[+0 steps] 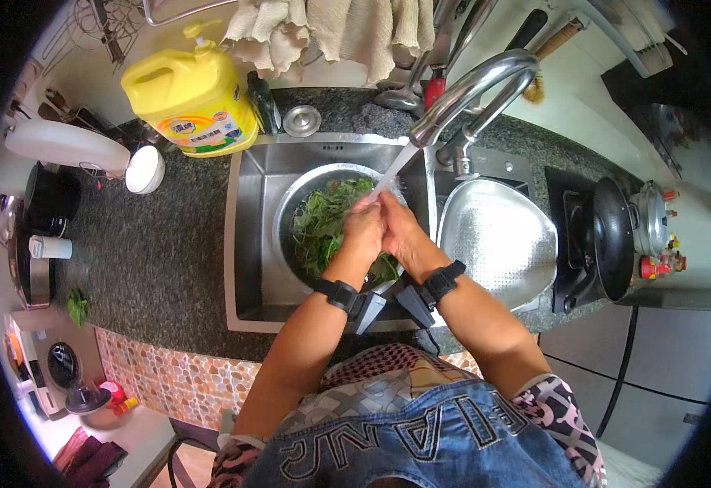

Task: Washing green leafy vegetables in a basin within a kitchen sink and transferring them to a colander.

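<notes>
My left hand (pixel 364 229) and my right hand (pixel 399 226) meet under the water stream (pixel 397 168) from the chrome faucet (pixel 474 88). Their fingers press together, and whatever may lie between them is hidden. Just below, leafy greens (pixel 315 229) sit in water inside a round metal basin (pixel 278 222). That basin stands in the stainless steel sink (pixel 248 244). Each wrist wears a black strap with a small device attached.
A perforated metal colander (pixel 495 244) lies right of the basin, beside a black wok (pixel 612 241) on the stove. Behind the sink's left corner stand a yellow detergent jug (pixel 190 97) and a dark bottle (pixel 264 104). A white bowl (pixel 145 169) and loose leaf (pixel 78 307) are left.
</notes>
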A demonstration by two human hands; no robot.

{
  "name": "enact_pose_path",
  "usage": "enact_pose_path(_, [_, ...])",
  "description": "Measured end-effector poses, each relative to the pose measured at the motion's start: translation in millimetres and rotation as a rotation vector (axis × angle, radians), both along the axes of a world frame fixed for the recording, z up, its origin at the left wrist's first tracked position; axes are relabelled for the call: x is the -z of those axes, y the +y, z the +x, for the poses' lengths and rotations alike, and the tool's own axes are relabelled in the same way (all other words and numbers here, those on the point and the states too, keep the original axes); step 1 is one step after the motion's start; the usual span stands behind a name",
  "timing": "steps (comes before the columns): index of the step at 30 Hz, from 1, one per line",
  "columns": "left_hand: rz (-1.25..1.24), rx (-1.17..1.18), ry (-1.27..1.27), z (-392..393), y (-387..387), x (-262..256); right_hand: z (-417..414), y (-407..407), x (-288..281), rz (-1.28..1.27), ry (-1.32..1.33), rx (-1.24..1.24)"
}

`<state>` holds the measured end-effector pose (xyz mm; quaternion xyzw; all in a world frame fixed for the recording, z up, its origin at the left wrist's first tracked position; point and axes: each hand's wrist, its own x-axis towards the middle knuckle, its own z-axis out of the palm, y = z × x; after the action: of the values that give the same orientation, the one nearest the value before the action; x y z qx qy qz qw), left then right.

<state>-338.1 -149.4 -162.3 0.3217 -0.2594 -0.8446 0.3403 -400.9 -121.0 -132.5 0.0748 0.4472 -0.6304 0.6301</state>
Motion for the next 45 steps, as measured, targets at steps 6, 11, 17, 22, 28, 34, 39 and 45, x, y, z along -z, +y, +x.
enact_pose_path(6, [-1.31,0.336,-1.039,25,-16,-15,-1,0,-18,-0.032,-0.093,-0.142])
enact_pose_path(11, [-1.198,0.768,-1.287,101,-17,-54,-24,16,-68,0.042,0.318,-0.284])
enact_pose_path(17, [-1.024,0.411,-0.874,172,-20,-44,-53,76,-87,-0.013,0.472,-0.401])
enact_pose_path(22, [-0.781,0.362,-0.88,203,-7,-82,-43,105,-91,0.022,0.405,-0.432])
enact_pose_path(28, [-0.809,0.362,-0.75,204,4,-103,-47,140,-101,0.007,0.382,-0.353])
enact_pose_path(34, [-0.787,0.36,-0.739,204,12,-124,-54,155,-100,-0.408,-0.281,0.016])
enact_pose_path(39, [-0.768,0.35,-0.724,207,18,-120,-46,144,-126,-0.532,-0.379,0.081])
enact_pose_path(45, [-0.781,0.311,-0.707,214,24,-110,-37,131,-135,-0.649,-0.424,0.027])
